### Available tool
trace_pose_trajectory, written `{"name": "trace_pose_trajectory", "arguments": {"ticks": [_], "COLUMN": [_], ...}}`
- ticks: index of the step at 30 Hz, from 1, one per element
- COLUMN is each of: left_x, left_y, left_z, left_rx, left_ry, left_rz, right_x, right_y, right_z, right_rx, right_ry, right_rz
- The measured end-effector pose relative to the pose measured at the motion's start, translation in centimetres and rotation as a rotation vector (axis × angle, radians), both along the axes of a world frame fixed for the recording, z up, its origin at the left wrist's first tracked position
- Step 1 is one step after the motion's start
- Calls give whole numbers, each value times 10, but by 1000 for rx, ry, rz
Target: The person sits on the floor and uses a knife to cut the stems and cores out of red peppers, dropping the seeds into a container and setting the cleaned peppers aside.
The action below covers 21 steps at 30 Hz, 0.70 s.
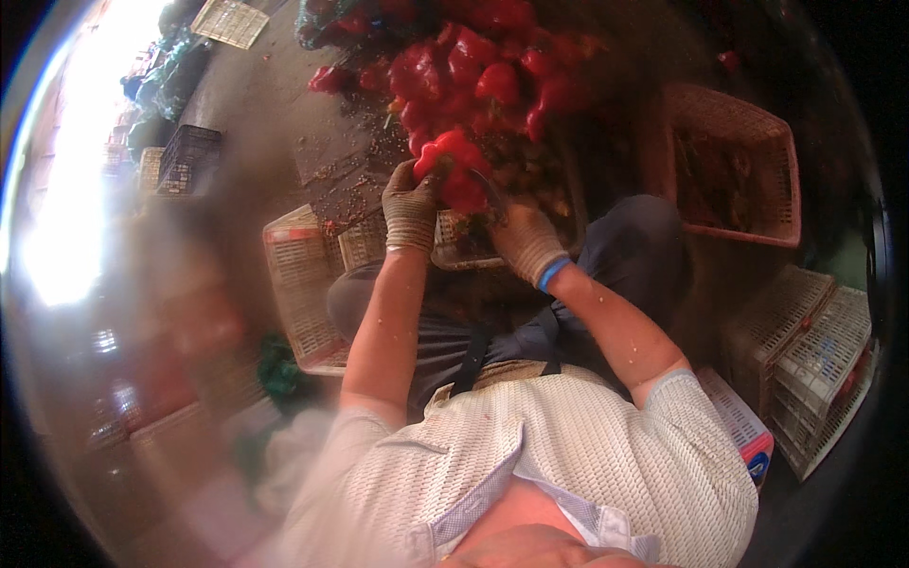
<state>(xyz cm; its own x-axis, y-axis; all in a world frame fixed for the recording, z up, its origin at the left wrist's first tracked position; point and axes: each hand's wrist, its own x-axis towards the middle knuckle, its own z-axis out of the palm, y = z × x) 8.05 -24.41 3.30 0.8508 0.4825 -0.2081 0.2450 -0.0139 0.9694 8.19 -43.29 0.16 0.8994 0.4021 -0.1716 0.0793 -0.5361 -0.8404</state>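
Note:
My left hand (409, 206), in a knit work glove, grips a red bell pepper (453, 163) from its left side. My right hand (526, 239), also gloved with a blue cuff, is closed on a small dark tool (490, 194) pressed against the same pepper's right side. Both hands are held over a pale crate (454, 248) in front of my knees. A large heap of red peppers (478, 71) lies on the ground just beyond.
A pink plastic crate (748, 166) with dark scraps stands at the right. Stacked pale crates (814, 364) sit at the lower right, another pale crate (298, 284) to my left. Dark crates (189, 156) stand far left. The left side is blurred by glare.

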Motion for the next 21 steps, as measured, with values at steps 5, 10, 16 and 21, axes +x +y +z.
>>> {"name": "trace_pose_trajectory", "arguments": {"ticks": [5, 10, 16, 21], "left_x": [-18, -36, -39, -43], "left_y": [26, 13, -18, -27], "left_z": [-7, 10, 51, 45], "left_rx": [-297, -288, -241, -71], "left_ry": [0, 226, 303, 263], "left_rz": [-116, -312, -543, -686], "right_x": [-12, -6, 0, -3], "right_y": [-41, -50, -57, -60], "right_z": [-20, 7, 24, 36], "right_rx": [-12, 338, 482, 431], "right_ry": [249, 136, 343, 239], "right_rz": [-16, -51, 49, 146]}}
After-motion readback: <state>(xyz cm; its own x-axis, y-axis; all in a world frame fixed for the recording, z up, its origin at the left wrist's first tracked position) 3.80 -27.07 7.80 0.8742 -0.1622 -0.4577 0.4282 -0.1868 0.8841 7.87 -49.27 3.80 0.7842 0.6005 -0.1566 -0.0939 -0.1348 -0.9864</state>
